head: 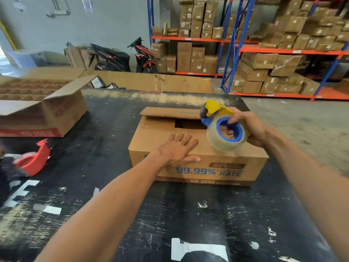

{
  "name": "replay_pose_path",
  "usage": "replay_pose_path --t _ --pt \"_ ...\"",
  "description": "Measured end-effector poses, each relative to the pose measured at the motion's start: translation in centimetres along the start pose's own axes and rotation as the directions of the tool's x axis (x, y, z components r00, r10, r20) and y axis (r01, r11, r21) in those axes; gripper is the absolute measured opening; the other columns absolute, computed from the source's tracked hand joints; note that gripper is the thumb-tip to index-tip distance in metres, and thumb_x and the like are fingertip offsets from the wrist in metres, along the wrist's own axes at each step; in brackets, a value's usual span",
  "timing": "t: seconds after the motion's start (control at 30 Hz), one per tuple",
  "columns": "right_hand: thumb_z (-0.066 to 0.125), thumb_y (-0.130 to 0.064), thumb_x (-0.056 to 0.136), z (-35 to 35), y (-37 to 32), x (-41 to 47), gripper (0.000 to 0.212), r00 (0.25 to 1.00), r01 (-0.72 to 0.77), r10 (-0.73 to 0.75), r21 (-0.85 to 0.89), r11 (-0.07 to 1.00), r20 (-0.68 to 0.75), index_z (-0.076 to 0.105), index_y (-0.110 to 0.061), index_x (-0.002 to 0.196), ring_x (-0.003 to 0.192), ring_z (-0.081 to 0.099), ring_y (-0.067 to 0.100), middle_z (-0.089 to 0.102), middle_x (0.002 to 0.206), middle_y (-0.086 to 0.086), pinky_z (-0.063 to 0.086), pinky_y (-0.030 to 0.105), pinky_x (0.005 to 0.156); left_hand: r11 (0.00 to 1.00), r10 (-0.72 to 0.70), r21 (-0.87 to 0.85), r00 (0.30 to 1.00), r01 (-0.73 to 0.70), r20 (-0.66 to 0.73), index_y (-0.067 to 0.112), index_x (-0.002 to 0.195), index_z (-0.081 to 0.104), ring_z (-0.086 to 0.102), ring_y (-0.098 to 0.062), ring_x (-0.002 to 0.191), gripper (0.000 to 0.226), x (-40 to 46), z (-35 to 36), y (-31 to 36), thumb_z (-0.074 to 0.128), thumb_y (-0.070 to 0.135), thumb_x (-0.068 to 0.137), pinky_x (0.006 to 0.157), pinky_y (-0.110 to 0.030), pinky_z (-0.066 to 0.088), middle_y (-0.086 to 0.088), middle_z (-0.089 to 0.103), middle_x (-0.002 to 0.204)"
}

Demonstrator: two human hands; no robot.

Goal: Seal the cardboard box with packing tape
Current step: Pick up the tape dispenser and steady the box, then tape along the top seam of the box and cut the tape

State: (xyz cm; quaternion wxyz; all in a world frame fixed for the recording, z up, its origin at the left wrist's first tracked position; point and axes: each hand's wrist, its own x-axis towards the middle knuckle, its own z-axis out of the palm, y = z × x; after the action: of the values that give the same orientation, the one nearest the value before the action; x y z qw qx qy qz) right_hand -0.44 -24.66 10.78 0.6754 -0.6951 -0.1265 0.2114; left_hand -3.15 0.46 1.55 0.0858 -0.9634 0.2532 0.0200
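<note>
Centrally, cardboard box set on black worktop, near flap pressed flat under splayed left hand, far flap raised, tape dispenser held in right hand grip above box's right side, fingers hooked through roll core.

head cam | faces forward-down | close over table
</note>
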Motion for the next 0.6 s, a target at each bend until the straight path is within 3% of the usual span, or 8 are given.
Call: replay_pose_path --t 0.1,0.17,0.23,0.3,0.37,0.43,0.47,0.6 --pt "0.056 -0.01 0.074 0.8 -1.0 0.9 0.048 0.997 0.056 -0.061 -0.119 0.991 -0.046 0.059 -0.025 0.119 0.055 0.05 0.016 0.057 0.08 0.012 0.044 0.026 0.049 0.999 0.011 -0.047 0.999 -0.01 0.035 0.022 0.159 0.012 0.011 -0.034 0.152 0.083 -1.0 -0.6 0.7 0.025 0.072 0.094 0.121 -0.056 0.015 -0.014 0.011 0.167" --pt "0.063 -0.012 0.076 1.5 -1.5 1.5 0.042 0.987 0.097 -0.131 -0.299 0.949 -0.096 0.064 -0.034 0.112 0.071 0.061 0.018 0.065 0.093 0.009 0.05 0.03 0.065 0.978 -0.004 -0.209 0.999 0.011 0.034 0.024 0.157 0.024 0.016 -0.028 0.152 0.079 -1.6 -1.9 0.5 0.034 0.07 0.094 0.123 -0.049 0.016 -0.009 0.018 0.167" --pt "0.068 -0.014 0.077 2.1 -1.8 1.8 0.04 0.968 0.123 -0.203 -0.426 0.896 -0.148 0.067 -0.039 0.108 0.089 0.062 0.017 0.069 0.103 0.002 0.048 0.034 0.08 0.867 -0.074 -0.492 0.997 0.073 0.018 0.024 0.148 0.047 0.031 -0.023 0.147 0.062 -2.0 -3.0 -0.3 0.047 0.057 0.096 0.122 -0.041 0.022 -0.004 0.035 0.161" --pt "0.069 -0.013 0.078 2.3 -1.9 1.9 0.041 0.951 0.168 -0.264 -0.451 0.877 -0.159 0.068 -0.041 0.107 0.085 0.06 0.014 0.07 0.098 0.0 0.046 0.032 0.078 0.62 -0.25 -0.772 0.968 0.14 -0.024 0.025 0.13 0.066 0.052 -0.018 0.131 0.045 -2.1 -3.5 -1.2 0.05 0.047 0.094 0.116 -0.041 0.034 0.002 0.059 0.142" --pt "0.07 -0.01 0.079 2.3 -1.9 1.9 0.044 0.933 0.246 -0.337 -0.46 0.853 -0.127 0.068 -0.042 0.11 0.082 0.057 0.01 0.067 0.097 -0.001 0.045 0.028 0.074 0.207 -0.456 -0.974 0.89 0.091 -0.014 0.022 0.114 0.073 0.064 -0.019 0.117 0.039 -2.1 -3.9 -2.0 0.046 0.042 0.096 0.109 -0.041 0.044 -0.001 0.072 0.122" --pt "0.072 -0.007 0.079 2.2 -1.9 1.7 0.047 0.907 0.315 -0.41 -0.493 0.811 -0.094 0.069 -0.041 0.112 0.076 0.059 0.006 0.065 0.099 -0.006 0.048 0.02 0.068 -0.216 -0.524 -0.976 0.848 -0.038 0.083 0.009 0.115 0.07 0.067 -0.027 0.113 0.046 -1.7 -4.8 -2.7 0.041 0.042 0.102 0.105 -0.04 0.049 -0.014 0.074 0.117" --pt "0.074 -0.006 0.079 2.1 -1.9 1.7 0.048 0.895 0.339 -0.439 -0.516 0.787 -0.082 0.07 -0.042 0.112 0.076 0.061 0.007 0.065 0.1 -0.008 0.051 0.02 0.066 -0.357 -0.505 -0.931 0.854 -0.078 0.122 0.003 0.119 0.066 0.067 -0.03 0.113 0.054 -1.6 -5.5 -3.0 0.039 0.047 0.102 0.104 -0.042 0.049 -0.019 0.072 0.119" --pt "0.076 -0.008 0.077 1.9 -1.8 1.7 0.055 0.846 0.415 -0.533 -0.589 0.693 -0.031 0.071 -0.047 0.115 0.097 0.062 0.01 0.067 0.113 -0.016 0.055 0.035 0.08 -0.67 -0.379 -0.73 0.908 -0.138 0.176 -0.006 0.132 0.052 0.063 -0.041 0.118 0.073 -1.5 -8.7 -3.6 0.038 0.058 0.099 0.106 -0.05 0.047 -0.031 0.062 0.129"
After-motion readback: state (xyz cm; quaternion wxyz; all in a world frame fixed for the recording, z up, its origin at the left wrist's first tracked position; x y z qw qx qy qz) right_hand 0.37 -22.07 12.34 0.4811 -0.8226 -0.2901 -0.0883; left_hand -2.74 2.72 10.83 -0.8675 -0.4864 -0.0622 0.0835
